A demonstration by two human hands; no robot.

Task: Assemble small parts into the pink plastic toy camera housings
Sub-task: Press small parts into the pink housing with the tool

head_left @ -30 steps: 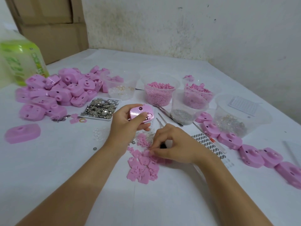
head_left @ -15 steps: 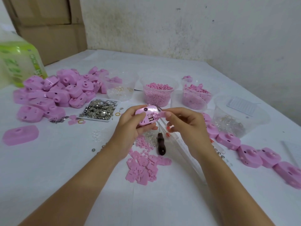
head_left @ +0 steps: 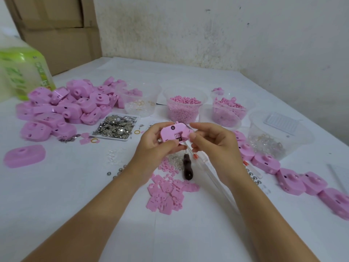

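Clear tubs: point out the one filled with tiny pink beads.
The middle tub behind the hands, heaped with pink beads; its neighbours hold clear rings and flat pink pieces.

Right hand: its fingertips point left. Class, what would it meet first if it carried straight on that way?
The right hand would first meet the pink plastic toy camera housing, which its fingertips already seem to touch; depth is unclear.

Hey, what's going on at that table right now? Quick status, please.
Left hand gripping pink housing above table. Right hand pinching at its right edge, fitting a small part. Awl lying beneath, clear of hands.
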